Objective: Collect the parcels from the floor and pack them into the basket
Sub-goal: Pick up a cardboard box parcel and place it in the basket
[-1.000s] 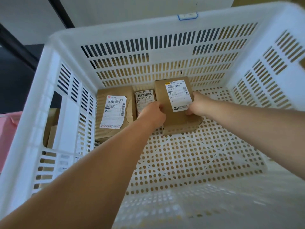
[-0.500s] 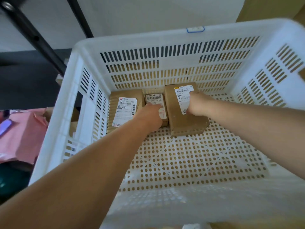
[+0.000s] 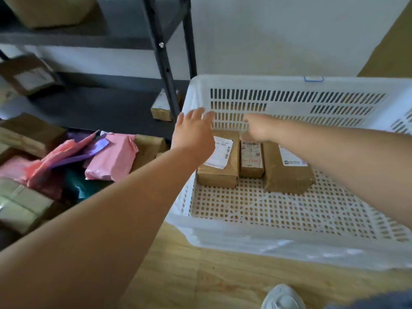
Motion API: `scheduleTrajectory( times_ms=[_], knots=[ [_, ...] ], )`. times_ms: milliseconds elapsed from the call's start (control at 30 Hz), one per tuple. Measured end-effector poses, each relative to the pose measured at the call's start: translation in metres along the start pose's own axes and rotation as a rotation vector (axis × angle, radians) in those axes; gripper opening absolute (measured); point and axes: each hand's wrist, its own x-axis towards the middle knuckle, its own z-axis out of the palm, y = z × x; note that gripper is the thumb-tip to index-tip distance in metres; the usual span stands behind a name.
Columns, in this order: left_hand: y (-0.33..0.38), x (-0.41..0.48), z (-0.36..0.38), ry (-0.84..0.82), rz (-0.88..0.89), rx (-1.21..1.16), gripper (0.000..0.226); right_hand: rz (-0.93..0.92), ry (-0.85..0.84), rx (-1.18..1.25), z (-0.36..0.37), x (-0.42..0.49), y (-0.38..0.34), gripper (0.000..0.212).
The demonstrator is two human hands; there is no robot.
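A white slotted basket [image 3: 245, 233] stands on the wooden floor. Three brown labelled parcels lie in a row against its far wall: a wide left box [image 3: 219, 172], a narrow middle box [image 3: 252, 162] and a larger right box [image 3: 287, 177]. My left hand [image 3: 192, 130] hovers over the basket's left rim with fingers spread, holding nothing. My right hand [image 3: 258, 128] hangs above the middle box with fingers loosely curled downward, empty. On the floor to the left lies a heap of parcels, among them a pink mailer [image 3: 111, 159] and brown boxes [image 3: 24, 206].
A dark metal shelf rack [image 3: 167, 63] stands behind the heap, with a small brown box [image 3: 162, 108] on its low shelf and more boxes higher up. A white wall is behind the basket. A grey shoe [image 3: 282, 297] shows on the wood floor in front.
Both hands have let go of the boxes and lifted out of the basket. The left hand has swung leftward over the rim, and the view has pulled back and turned left toward the floor heap.
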Motion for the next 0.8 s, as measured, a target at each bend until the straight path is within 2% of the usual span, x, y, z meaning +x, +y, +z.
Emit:
scheduleTrajectory(
  times_ms=[100,233,300,400,567,700,800],
  knots=[
    [-0.041,-0.016,-0.027,0.128,-0.062,0.024,0.058,-0.028,0.133,0.058,-0.011,-0.021,-0.033,0.038],
    [-0.101,-0.062,-0.051,0.167,-0.163,0.022,0.055,-0.012,0.473,0.405,-0.016,-0.06,-0.089,0.041],
    [-0.129,-0.091,-0.056,0.159,-0.255,-0.007,0.054,-0.031,0.548,0.549,-0.012,-0.08,-0.127,0.039],
    [-0.161,-0.124,-0.051,0.165,-0.378,-0.032,0.05,-0.138,0.535,0.698,0.003,-0.107,-0.181,0.034],
    [-0.206,-0.183,-0.028,0.09,-0.552,-0.078,0.049,-0.24,0.438,0.764,0.056,-0.136,-0.263,0.029],
    [-0.217,-0.199,-0.012,0.009,-0.679,-0.211,0.05,-0.103,0.319,0.751,0.109,-0.128,-0.29,0.031],
    [-0.217,-0.193,-0.005,-0.021,-0.62,-0.292,0.057,0.057,0.251,0.673,0.144,-0.116,-0.287,0.033]
  ],
)
